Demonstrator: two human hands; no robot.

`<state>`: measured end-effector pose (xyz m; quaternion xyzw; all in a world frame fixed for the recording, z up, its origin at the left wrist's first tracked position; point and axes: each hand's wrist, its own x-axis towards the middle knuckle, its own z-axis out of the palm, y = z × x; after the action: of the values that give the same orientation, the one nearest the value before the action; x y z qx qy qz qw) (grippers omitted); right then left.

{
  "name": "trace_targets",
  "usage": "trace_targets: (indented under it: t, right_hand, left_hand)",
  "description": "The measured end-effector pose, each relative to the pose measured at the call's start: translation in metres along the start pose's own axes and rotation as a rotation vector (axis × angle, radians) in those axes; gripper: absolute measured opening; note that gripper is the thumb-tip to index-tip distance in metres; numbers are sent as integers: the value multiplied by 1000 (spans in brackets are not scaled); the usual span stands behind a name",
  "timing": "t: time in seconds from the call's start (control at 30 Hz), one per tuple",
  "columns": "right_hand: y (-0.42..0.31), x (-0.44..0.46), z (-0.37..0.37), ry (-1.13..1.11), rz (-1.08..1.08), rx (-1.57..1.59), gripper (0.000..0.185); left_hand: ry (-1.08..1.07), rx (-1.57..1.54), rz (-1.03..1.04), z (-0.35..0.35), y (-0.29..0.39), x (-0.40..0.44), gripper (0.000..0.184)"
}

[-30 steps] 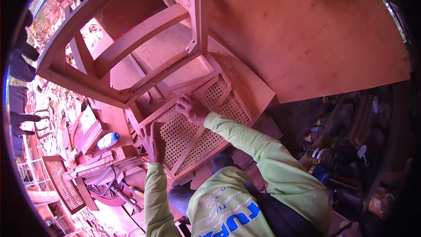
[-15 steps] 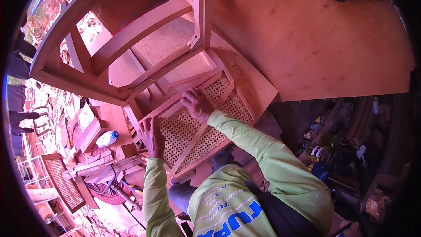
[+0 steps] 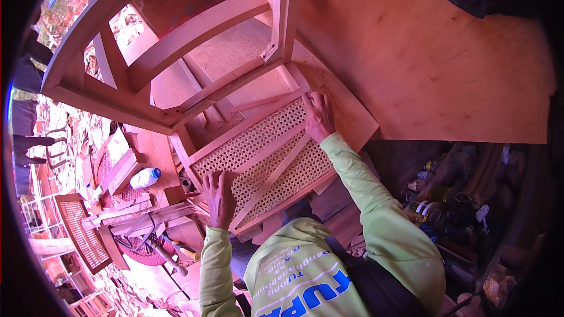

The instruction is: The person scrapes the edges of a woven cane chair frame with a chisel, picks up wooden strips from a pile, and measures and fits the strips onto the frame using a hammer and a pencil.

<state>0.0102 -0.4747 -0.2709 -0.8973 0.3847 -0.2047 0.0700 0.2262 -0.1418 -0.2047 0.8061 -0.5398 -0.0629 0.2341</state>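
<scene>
A chair frame (image 3: 202, 41) of bare wood lies tipped over, with a woven cane panel (image 3: 249, 136) set in its seat part. Across the cane run a wooden strip (image 3: 271, 148) and a second, slanting strip (image 3: 273, 181), the two meeting near the right end. My left hand (image 3: 219, 198) grips the upper strip at its left end, fingers bent over the cane. At the strip's right end, by the frame's corner, my right hand (image 3: 319, 118) has its fingers closed round it. Both undersides are hidden.
A large plywood sheet (image 3: 423, 64) fills the upper right. Left of the chair are a white bottle with a blue cap (image 3: 145, 178), wood offcuts (image 3: 126, 214) and a slatted panel (image 3: 82, 232). Jars (image 3: 424, 208) and clutter sit in shadow at lower right.
My right hand has moved right to the panel's far corner, and my left hand slightly down and right. The upper strip now lies lower across the cane, away from the seat's upper rail.
</scene>
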Motion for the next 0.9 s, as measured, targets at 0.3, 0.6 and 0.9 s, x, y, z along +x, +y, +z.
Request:
trace_targets:
  t: [0.3, 0.6, 0.9]
  right_hand:
    - [13, -3, 7, -59, -54, 1, 62]
    - [27, -7, 21, 113, -173, 81, 66]
    - [47, -4, 34, -45, -138, -36, 65]
  left_hand:
    - [-32, 0, -51, -3, 30, -29, 30]
    - [-28, -117, -145, 14, 34, -66, 58]
    - [267, -147, -242, -11, 35, -80, 53]
